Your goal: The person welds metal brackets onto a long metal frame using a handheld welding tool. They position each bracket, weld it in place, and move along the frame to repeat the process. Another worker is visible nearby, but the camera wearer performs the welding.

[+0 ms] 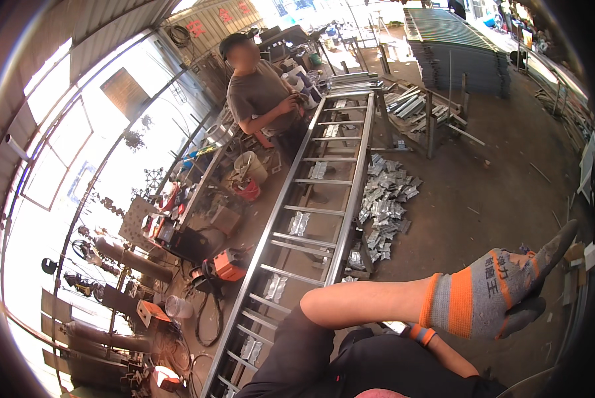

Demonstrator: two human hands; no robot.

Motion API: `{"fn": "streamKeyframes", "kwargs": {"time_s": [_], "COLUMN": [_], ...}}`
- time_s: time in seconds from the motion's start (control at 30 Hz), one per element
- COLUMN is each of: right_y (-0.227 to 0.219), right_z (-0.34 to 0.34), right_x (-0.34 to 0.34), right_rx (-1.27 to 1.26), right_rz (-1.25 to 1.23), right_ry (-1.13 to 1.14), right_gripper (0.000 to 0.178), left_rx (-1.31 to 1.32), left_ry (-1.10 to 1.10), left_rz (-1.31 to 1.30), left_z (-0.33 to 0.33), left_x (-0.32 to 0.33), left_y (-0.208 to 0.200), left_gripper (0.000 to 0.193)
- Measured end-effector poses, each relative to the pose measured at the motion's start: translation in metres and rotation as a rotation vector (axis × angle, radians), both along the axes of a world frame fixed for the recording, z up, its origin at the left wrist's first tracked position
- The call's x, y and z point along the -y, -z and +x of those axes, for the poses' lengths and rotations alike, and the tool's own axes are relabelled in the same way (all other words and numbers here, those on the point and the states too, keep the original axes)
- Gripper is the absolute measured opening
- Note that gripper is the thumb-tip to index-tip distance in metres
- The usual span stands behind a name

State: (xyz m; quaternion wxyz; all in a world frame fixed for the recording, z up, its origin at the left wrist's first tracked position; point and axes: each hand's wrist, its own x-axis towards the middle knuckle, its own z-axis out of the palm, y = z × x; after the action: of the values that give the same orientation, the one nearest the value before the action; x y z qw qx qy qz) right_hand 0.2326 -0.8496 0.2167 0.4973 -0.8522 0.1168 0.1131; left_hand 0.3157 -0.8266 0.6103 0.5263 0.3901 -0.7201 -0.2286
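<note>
Left of your gloves, a ladder-shaped metal frame [352,212] points away from you

Frame's long axis: from the lower left, near your black sleeve [294,351], up and away toward the top centre, rungs crossing it. You have its near right rail on your side; a co-worker [261,99] stands by the far left part.

Your left hand [496,292], grey and orange glove, reaches across to the far right, well apart from the frame. One finger stretches out, a gap below it; nothing seen in the grasp. Its bare forearm [370,304] lies across the view, elbow toward the rail.

Your right hand sits behind that forearm. Only its orange cuff [424,336] shows, a silvery sliver [395,326] beside it; cannot tell whether it grips that. Judging by the cuff, this is the hand nearer the frame.

Pressed metal plates [387,205] lie heaped just right of the rail, on the floor
</note>
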Motion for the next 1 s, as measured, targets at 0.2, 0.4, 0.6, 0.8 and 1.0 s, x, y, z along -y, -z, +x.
{"fn": "streamKeyframes", "kwargs": {"time_s": [0.2, 0.4, 0.6, 0.8, 1.0], "right_y": [-0.001, -0.001, -0.001, -0.001, -0.001], "right_z": [-0.002, -0.003, 0.0, 0.001, 0.003], "right_x": [0.0, 0.0, 0.0, -0.001, -0.001], "right_rx": [-0.001, -0.003, -0.007, -0.01, -0.016], "right_rz": [0.002, 0.004, 0.005, 0.006, 0.005], "right_ry": [-0.002, -0.001, -0.005, -0.01, -0.013], "right_gripper": [0.061, 0.061, 0.061, 0.061, 0.061], "left_rx": [0.008, -0.076, -0.092, -0.007, 0.072], "left_ry": [-0.071, 0.074, 0.146, -0.082, -0.047], "left_rz": [-0.078, 0.129, 0.209, -0.145, -0.02], "left_z": [-0.012, -0.007, -0.003, -0.006, 0.004], "left_x": [0.008, 0.005, 0.005, 0.001, -0.001], "left_y": [0.001, -0.001, 0.004, -0.001, -0.006], "left_gripper": [0.04, 0.051, 0.051, 0.05, 0.051]}}
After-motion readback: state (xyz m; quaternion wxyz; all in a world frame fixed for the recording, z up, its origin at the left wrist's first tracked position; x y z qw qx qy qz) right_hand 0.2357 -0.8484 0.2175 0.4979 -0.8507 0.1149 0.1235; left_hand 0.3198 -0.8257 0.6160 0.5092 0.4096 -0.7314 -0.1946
